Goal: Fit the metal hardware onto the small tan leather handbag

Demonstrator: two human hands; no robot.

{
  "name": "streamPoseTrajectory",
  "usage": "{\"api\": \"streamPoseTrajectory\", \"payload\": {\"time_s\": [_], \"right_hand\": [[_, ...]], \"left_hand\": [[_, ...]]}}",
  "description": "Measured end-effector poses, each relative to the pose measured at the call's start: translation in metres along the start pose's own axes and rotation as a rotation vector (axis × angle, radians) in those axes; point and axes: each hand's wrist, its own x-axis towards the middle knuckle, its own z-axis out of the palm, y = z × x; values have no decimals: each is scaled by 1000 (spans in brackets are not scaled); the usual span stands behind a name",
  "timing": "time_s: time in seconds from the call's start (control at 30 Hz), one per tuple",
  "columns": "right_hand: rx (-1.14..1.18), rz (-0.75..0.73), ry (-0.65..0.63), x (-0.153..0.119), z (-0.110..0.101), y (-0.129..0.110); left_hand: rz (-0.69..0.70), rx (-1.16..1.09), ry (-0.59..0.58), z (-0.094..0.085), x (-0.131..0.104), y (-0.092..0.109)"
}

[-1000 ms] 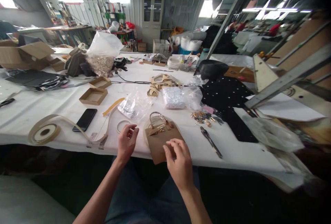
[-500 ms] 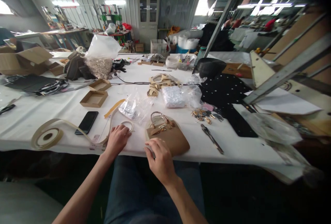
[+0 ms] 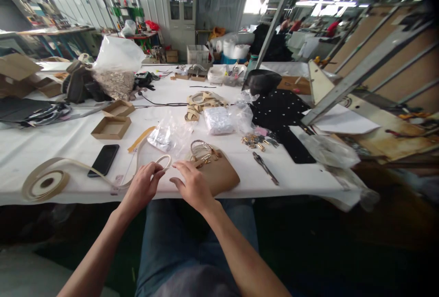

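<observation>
A white cloth covered the surface [image 3: 51,137]. At its near edge the left hand [image 3: 142,187] pinched a small ring of tape [image 3: 163,161], lying flat; the right hand [image 3: 192,182] rested unclenched on a tan leather handbag [image 3: 222,176], handle pointing away.

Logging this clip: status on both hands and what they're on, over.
Left hand pinching small tape ring at table edge. Right hand flat on tan handbag, not gripping. Clear plastic bag just behind; nothing between hands.
</observation>
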Motion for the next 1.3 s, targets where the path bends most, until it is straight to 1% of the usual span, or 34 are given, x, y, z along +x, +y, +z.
{"api": "streamPoseTrajectory", "payload": {"time_s": [0.07, 0.17, 0.3, 0.4, 0.5, 0.63, 0.8, 0.9, 1.0, 1.1, 1.2, 1.3], "right_hand": [[28, -41, 13, -1, 2, -2], [34, -78, 33, -2, -1, -2], [-7, -111, 28, -1, -10, -2], [-63, -131, 11, -1, -17, -3], [-102, -129, 2, -1, -20, -2], [-133, -131, -21, -3, -19, 0], [-233, -135, -75, -7, -14, 2], [-285, -118, -123, -8, -12, 0], [-325, -83, -177, -7, -11, -3], [-393, -61, -227, -6, -12, -5], [-466, -55, -251, -5, -11, -5], [-529, -64, -267, -4, -10, -4]], "left_hand": [[16, -8, -40, -5, -4, 10], [73, 2, -50, -7, -6, 20], [141, 5, -74, -5, -5, 26], [147, -16, -85, -2, -4, 29], [117, -49, -97, 2, -7, 29], [40, -113, -105, 8, -12, 29], [-105, -272, -87, 12, -17, 37], [-150, -310, -74, 15, -18, 41], [-193, -356, -24, 21, -19, 39], [-215, -378, 32, 32, -20, 33], [-218, -368, 54, 41, -20, 28], [-215, -385, 54, 45, -21, 24]]}}
